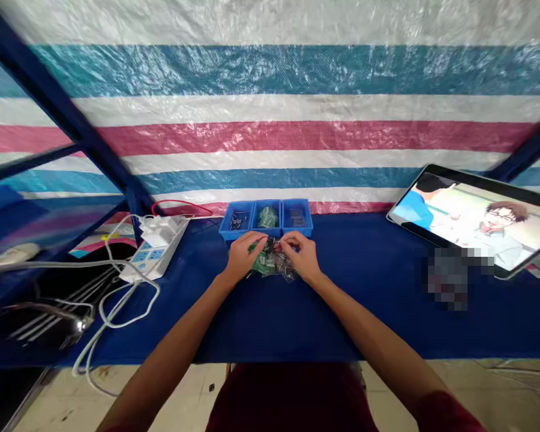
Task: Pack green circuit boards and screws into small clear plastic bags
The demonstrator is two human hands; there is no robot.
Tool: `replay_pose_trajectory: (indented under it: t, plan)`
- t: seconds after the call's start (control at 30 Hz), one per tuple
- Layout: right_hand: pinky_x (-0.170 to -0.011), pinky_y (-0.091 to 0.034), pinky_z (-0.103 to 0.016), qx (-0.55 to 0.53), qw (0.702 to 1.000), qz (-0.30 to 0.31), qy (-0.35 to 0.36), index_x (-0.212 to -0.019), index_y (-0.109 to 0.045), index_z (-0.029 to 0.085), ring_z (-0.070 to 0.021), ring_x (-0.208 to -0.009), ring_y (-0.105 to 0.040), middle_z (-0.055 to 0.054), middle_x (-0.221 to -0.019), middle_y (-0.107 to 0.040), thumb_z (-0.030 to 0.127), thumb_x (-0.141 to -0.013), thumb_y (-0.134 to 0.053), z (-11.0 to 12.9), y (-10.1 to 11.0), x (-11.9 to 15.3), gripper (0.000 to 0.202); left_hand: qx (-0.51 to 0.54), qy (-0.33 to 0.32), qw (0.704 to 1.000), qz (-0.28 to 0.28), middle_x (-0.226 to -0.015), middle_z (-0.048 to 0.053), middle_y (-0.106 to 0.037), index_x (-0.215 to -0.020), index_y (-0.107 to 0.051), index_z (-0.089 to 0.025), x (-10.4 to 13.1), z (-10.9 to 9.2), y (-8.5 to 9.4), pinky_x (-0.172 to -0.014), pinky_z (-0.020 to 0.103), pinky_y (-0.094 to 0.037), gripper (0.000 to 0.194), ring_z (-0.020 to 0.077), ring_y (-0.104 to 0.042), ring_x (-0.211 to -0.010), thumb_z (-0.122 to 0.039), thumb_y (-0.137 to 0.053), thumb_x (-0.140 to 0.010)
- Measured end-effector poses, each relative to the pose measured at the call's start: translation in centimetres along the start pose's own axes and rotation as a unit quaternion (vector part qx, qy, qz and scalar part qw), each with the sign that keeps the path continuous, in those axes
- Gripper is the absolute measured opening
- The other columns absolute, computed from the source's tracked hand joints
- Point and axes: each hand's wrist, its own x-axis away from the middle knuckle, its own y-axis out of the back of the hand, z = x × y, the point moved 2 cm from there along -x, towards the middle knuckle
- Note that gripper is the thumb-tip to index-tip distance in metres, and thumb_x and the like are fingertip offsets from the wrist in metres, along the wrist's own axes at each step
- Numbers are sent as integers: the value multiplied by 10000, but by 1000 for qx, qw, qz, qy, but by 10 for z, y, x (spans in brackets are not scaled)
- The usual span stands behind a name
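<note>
Three small blue bins stand side by side at the back of the blue table. The left bin (224, 228) holds dark, thin pieces, the middle bin (267, 231) greenish clear packets, and the right bin (309, 227) flat greyish pieces. Just in front lies a pile of small clear packets (270, 264), some green and some dark. My left hand (246, 253) is at the pile's left side, thumb and fingertips pinched together. Opposite it, my right hand (300, 255) is also pinched at the pile's upper right. What either hand grips is too small to make out.
A white power strip (155, 255) with plugs and looping white cables (150, 300) lies at the left. At the right, a tablet (477, 216) leans with a cartoon on its screen, beside a blurred-out patch. Dark blue frame bars and a striped sheet stand behind.
</note>
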Motion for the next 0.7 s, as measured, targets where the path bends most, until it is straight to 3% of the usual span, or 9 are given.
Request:
replay_pose_trajectory:
  t: [0.27,0.43,0.7]
  plan:
    - [-715,-545,-311,-74,996,-9,-39,-798,-593,197,-179,-679,-681,-14,-717,-692,397,-762,-644,-4,-4,-1,209,37,14,999,13,-820,46,-690,-840,-669,-174,1,4,-3,-723,264,-489,232,164,-637,-763,-346,-523,-893]
    - [-704,-535,-301,-86,996,-17,-27,-808,-610,190,-173,-681,-675,-13,-721,-679,376,-764,-651,-4,-4,-1,196,67,29,997,14,-754,29,-680,-795,-670,-171,1,3,-3,-669,249,-489,204,145,-618,-685,-353,-594,-848]
    - [-605,-476,-249,97,995,-18,25,-795,-661,182,-129,-613,-583,-19,-736,-660,376,-822,-582,1,0,-1,211,111,77,989,-55,-786,39,-691,-787,-677,-162,2,3,-1,-696,257,-516,202,147,-625,-704,-353,-624,-817]
